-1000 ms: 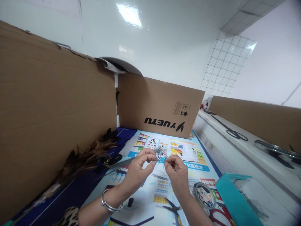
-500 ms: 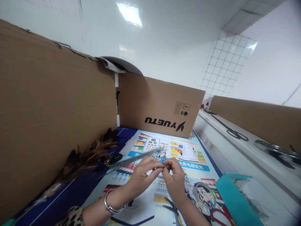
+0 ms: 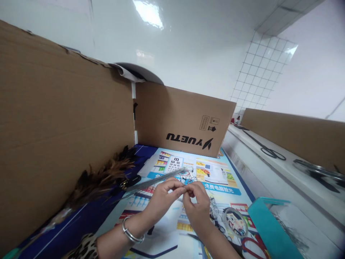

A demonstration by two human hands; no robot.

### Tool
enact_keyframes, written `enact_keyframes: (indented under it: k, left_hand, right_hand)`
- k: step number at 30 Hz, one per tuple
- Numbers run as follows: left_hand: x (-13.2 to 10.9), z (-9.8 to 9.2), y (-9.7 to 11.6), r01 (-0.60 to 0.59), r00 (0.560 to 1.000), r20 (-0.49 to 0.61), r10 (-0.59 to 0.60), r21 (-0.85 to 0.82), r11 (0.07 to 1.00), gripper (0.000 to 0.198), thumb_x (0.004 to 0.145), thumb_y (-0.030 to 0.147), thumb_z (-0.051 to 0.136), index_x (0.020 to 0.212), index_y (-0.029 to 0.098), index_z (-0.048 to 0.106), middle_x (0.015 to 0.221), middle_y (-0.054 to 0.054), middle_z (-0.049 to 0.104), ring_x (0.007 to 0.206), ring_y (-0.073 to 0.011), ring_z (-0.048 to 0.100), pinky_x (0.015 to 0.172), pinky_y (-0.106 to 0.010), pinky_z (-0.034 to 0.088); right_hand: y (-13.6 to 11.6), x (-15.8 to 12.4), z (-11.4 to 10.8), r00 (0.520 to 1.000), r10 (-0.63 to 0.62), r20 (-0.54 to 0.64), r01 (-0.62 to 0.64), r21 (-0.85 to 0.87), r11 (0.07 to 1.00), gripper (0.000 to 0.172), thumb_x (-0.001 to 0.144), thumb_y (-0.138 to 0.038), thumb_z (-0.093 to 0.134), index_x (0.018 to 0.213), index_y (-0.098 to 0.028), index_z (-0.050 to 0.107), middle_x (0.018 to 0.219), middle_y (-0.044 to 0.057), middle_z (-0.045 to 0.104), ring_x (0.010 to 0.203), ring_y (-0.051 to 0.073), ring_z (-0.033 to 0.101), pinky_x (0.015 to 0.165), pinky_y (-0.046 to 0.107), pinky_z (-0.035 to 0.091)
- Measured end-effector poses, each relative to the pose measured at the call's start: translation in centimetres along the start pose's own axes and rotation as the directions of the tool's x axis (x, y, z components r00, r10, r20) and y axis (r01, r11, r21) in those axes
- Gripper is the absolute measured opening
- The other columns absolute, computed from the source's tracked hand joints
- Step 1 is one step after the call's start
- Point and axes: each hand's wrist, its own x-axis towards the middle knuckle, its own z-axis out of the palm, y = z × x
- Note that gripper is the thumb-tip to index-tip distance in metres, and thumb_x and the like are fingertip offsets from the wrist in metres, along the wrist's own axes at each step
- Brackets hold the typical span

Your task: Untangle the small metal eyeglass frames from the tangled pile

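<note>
With twelve o'clock taken as straight away from the person, the pliers [image 3: 193, 236] lay nearest, at six o'clock from the right hand [image 3: 198, 202] and partly covered by that forearm. The teal box [image 3: 269, 226] was well apart from this hand, between three and four o'clock. Farther in, the left hand [image 3: 167, 194] touched the right at the fingertips. Both were pinched, thumb to forefinger, seemingly on one fine piece [image 3: 184, 186] between them; it was mostly hidden, so its long axis could not be told, and neither hand was clearly nearer to it. Just beyond, the bundle of thin wires [image 3: 159, 178] lay at eleven o'clock from the left hand, the nearer of the two, its long axis running from eight o'clock to two. Whether it touched that hand could not be told. Its far end reached the tangle of wire bits [image 3: 189, 175], at twelve o'clock from the fingertips. Past it stood the cardboard panel [image 3: 185, 115].
</note>
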Motion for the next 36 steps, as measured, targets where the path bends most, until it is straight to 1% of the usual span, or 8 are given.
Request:
enact_keyframes:
  k: [4,9,13,16,22,26,31,36]
  left_hand:
    - [-0.2,0.3,-0.4,0.011,0.999,-0.045,-0.014,-0.068,0.998,0.015,0.081,0.025,0.055,0.074,0.016,0.065,0.076,-0.003,0.057,0.075,-0.0152,0.053,0.068,-0.024,0.043]
    - [-0.6,0.4,-0.1,-0.108,0.989,-0.098,0.110,0.026,0.994,0.012,0.080,0.017,0.052,0.072,0.016,0.061,0.074,-0.002,0.056,0.072,-0.0141,0.052,0.069,-0.025,0.042]
    - [-0.7,0.4,0.1,-0.117,0.989,-0.083,0.122,0.056,0.992,0.014,0.081,0.016,0.050,0.069,0.015,0.057,0.072,-0.001,0.053,0.070,-0.0133,0.051,0.068,-0.024,0.041]
    - [-0.6,0.5,-0.2,-0.099,0.993,-0.063,0.099,0.002,0.995,0.014,0.081,0.017,0.049,0.069,0.015,0.057,0.072,-0.001,0.053,0.071,-0.0133,0.050,0.068,-0.024,0.040]
    - [-0.5,0.4,-0.9,-0.060,0.988,-0.154,0.028,-0.202,0.978,0.013,0.082,0.021,0.052,0.070,0.016,0.053,0.073,0.000,0.047,0.071,-0.0129,0.045,0.067,-0.024,0.038]
    - [-0.6,0.3,-1.1,-0.089,0.984,-0.175,0.038,-0.292,0.952,0.012,0.082,0.021,0.053,0.071,0.016,0.053,0.073,-0.001,0.047,0.072,-0.0136,0.046,0.067,-0.025,0.038]
    - [-0.8,0.3,-0.9,-0.134,0.983,-0.160,0.090,-0.291,0.947,0.013,0.082,0.021,0.052,0.070,0.016,0.054,0.075,-0.002,0.048,0.074,-0.0147,0.046,0.068,-0.026,0.038]
    - [-1.0,0.3,-0.9,-0.171,0.982,-0.122,0.145,-0.245,0.954,0.013,0.083,0.022,0.051,0.072,0.016,0.055,0.075,-0.003,0.048,0.073,-0.0151,0.046,0.068,-0.027,0.038]
  right_hand:
    - [0.1,-0.2,0.3,1.000,-0.025,0.014,0.025,-0.031,0.999,0.013,0.078,-0.007,0.049,0.082,-0.019,0.051,0.078,0.002,0.049,0.072,0.014,0.048,0.065,0.029,0.043]
    - [0.6,-1.0,0.9,1.000,-0.011,-0.023,0.009,-0.092,0.996,0.019,0.075,-0.010,0.053,0.089,-0.019,0.044,0.084,0.004,0.048,0.081,0.017,0.049,0.071,0.033,0.044]
    - [0.7,-1.3,1.0,0.999,0.020,-0.027,-0.023,-0.104,0.994,0.016,0.077,-0.009,0.050,0.088,-0.020,0.044,0.081,0.001,0.049,0.074,0.015,0.049,0.068,0.030,0.044]
    - [0.6,-1.1,1.0,0.996,0.080,-0.031,-0.082,-0.081,0.993,0.017,0.078,-0.009,0.048,0.091,-0.020,0.045,0.080,0.001,0.050,0.070,0.014,0.050,0.066,0.028,0.044]
    - [0.5,-0.7,0.6,0.987,0.140,-0.080,-0.146,-0.086,0.985,0.017,0.076,-0.011,0.052,0.089,-0.020,0.046,0.076,-0.001,0.048,0.069,0.014,0.049,0.066,0.028,0.043]
    - [0.5,-0.7,0.5,0.978,0.196,-0.073,-0.202,-0.074,0.977,0.018,0.074,-0.015,0.056,0.089,-0.020,0.047,0.076,-0.001,0.048,0.068,0.013,0.048,0.066,0.028,0.044]
    - [0.2,-0.4,0.1,0.951,0.304,-0.051,-0.303,0.017,0.953,0.023,0.075,-0.022,0.059,0.094,-0.019,0.046,0.077,-0.001,0.049,0.068,0.013,0.049,0.065,0.028,0.045]
    - [-0.2,-0.3,-0.3,0.956,0.292,-0.027,-0.289,0.067,0.955,0.017,0.079,-0.021,0.054,0.095,-0.018,0.049,0.075,0.000,0.051,0.068,0.013,0.050,0.065,0.027,0.045]
